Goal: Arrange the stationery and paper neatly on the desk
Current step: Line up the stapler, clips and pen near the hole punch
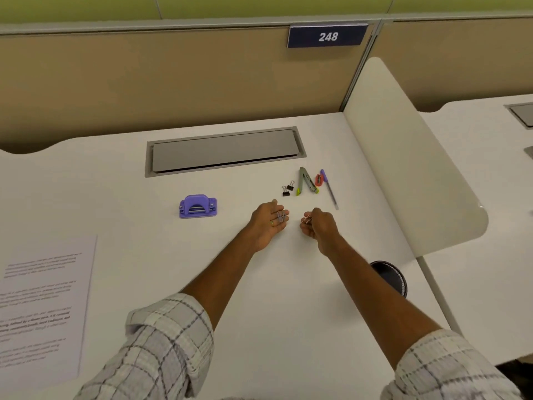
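My left hand (pixel 268 223) lies palm up on the white desk (pixel 121 197) with a few paper clips (pixel 281 217) resting on its fingers. Just to its right, my right hand (pixel 318 225) pinches a paper clip (pixel 306 219) between thumb and fingers. Beyond the hands stand two black binder clips (pixel 287 188), an opened grey stapler (pixel 306 181), a red sharpener (pixel 318 180) and a purple pen (pixel 329 189). A purple hole punch (pixel 198 206) sits to the left. A printed sheet of paper (pixel 43 301) lies at the desk's left front.
A grey cable hatch (pixel 225 151) is set into the desk behind the stationery. A white side divider (pixel 403 168) borders the desk on the right, a tan partition with a "248" sign (pixel 328 36) at the back. A black bin (pixel 390 277) stands below the right edge.
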The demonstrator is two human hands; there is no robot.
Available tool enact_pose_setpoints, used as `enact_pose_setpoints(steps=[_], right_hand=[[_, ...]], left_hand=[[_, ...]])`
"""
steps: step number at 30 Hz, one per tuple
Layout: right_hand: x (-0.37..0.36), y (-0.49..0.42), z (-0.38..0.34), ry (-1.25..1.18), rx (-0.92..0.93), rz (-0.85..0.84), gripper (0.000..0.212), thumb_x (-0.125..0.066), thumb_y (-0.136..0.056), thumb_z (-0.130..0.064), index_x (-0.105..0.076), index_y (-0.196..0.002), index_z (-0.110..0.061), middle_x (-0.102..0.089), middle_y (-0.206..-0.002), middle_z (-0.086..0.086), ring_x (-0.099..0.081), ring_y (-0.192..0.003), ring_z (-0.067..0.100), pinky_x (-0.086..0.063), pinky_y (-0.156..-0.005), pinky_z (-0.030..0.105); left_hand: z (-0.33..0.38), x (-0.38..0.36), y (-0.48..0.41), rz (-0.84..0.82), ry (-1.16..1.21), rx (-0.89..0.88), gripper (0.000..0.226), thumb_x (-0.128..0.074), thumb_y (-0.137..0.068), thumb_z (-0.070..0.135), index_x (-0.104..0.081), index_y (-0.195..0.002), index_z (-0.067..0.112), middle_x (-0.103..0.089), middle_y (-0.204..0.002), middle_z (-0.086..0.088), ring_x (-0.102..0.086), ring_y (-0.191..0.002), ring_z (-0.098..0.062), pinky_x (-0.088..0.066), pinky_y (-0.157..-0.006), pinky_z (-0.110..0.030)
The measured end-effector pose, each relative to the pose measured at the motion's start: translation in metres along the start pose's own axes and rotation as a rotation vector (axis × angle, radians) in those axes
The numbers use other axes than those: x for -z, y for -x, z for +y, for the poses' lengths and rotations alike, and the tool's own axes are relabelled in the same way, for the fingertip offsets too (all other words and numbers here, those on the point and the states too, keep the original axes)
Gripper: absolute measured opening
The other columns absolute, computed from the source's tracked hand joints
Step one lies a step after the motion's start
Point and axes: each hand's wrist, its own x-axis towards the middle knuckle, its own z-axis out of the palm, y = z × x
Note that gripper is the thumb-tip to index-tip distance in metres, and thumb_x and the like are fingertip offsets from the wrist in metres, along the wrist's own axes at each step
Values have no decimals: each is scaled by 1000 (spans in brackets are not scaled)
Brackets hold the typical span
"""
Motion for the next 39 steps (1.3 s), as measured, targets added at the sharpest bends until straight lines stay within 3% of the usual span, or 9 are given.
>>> enact_pose_setpoints(steps=[6,12,15,18,20,24,29,33,39], right_hand=[[18,-30,-20,128,28,21,21,-41,-94,-11,-52,-76,-14,-51,-79,4,-48,-65,13,-41,-66,29],[17,-38,-24,208,108,114,26,-40,-97,-16,-51,-74,-13,-51,-76,4,-50,-70,18,-37,-58,26],[16,-28,-22,341,204,108,35,-33,-102,-21,-64,-103,-6,-68,-106,14,-63,-100,31,-51,-81,40],[18,-19,-15,506,297,82,42,-31,-104,-13,-52,-137,-1,-56,-140,16,-52,-129,31,-40,-107,38],[20,-16,-5,641,388,50,46,-34,-102,-8,-41,-147,-1,-45,-152,16,-41,-141,31,-31,-115,37],[13,-10,20,881,511,12,49,-34,-104,-12,-29,-151,3,-26,-160,22,-17,-151,36,-16,-124,41],[-2,10,52,1028,640,-13,66,-31,-106,-43,-17,-156,-3,-11,-166,16,-4,-154,32,-11,-124,41],[-9,22,65,1076,667,-54,68,-27,-106,-48,-8,-158,-9,-3,-167,10,3,-155,25,-7,-125,39],[-26,43,75,1110,734,-67,69,-25,-106,-48,-6,-158,-8,-5,-167,10,3,-155,24,-4,-125,37]], left_hand=[[4,-42,-25,1,27,2,59,-42,-107,39,-41,-151,-1,-47,-154,-17,-45,-144,-30,-34,-121,-39],[-10,-59,-29,15,-112,-110,48,-36,-109,29,-44,-151,7,-46,-157,-8,-40,-148,-20,-28,-121,-33],[-17,-56,-29,6,-185,-177,47,-34,-110,28,-43,-152,10,-45,-158,-4,-40,-148,-17,-30,-117,-28],[-21,-50,-24,-5,-409,-300,46,-33,-111,32,-44,-152,15,-51,-150,2,-47,-134,-9,-34,-103,-15],[-26,-39,-21,14,-677,-452,47,-33,-111,33,-41,-154,17,-49,-153,3,-45,-140,-11,-29,-103,-6],[-37,-10,-17,108,-1185,-656,54,-31,-110,35,-26,-160,17,-24,-168,-1,-18,-158,-17,-7,-122,-22],[-37,33,-3,212,-1636,-655,69,-26,-107,51,-1,-163,19,6,-172,-1,8,-159,-20,11,-122,-33],[-37,67,19,250,-1765,-615,72,-18,-104,57,4,-163,21,10,-172,-2,10,-159,-21,10,-125,-37],[-45,112,57,366,-1722,-543,75,-11,-100,58,5,-163,20,10,-172,0,11,-159,-20,4,-128,-38]])
